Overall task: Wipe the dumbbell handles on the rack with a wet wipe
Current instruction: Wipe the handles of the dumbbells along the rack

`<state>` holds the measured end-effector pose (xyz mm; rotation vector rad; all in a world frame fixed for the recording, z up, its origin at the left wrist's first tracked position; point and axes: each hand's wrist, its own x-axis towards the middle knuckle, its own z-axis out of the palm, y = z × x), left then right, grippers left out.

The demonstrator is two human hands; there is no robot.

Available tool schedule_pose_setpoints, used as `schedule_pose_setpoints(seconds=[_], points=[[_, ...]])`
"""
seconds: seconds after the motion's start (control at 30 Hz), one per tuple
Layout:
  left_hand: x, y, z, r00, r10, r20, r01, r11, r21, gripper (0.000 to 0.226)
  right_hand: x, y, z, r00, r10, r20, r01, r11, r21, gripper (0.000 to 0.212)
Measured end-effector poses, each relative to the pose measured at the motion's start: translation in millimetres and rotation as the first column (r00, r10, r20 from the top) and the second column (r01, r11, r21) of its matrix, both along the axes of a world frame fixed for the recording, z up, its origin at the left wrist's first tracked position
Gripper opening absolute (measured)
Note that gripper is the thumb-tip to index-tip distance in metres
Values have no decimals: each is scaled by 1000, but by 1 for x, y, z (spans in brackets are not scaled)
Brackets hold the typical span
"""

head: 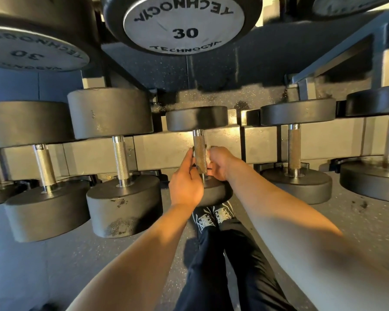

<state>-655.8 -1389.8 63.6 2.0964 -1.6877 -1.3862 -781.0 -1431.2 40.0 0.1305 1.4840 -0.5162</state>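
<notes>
Pinching a white wet wipe (209,158) against the rusty handle (200,154) of the middle dumbbell (197,118) on the rack (157,147), the right hand (219,163) curls closed; the left hand (185,184) grips the handle's other side.

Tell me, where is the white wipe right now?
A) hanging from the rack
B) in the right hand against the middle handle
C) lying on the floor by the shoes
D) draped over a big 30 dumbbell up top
B: the wipe shows as a white wad in the right hand, pressed against the handle.
</notes>
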Motion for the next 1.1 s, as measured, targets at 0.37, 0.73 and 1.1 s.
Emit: schedule_pose_setpoints(seconds=[0.37, 0.73, 1.1], points=[[-8, 0, 4, 1000, 4, 9, -4, 999, -50, 53, -9, -25, 13, 951, -296, -90, 296, 955, -14, 21], [-3, 2, 4, 997, 30, -75, -33, 999, -40, 56, -1, 9, 5, 931, 300, -207, -312, 950, -28, 25], [1, 3, 7, 982, 92, -163, -99, 994, -41, 52, -3, 39, 23, 557, 692, -459, -781, 625, -3, 16]])
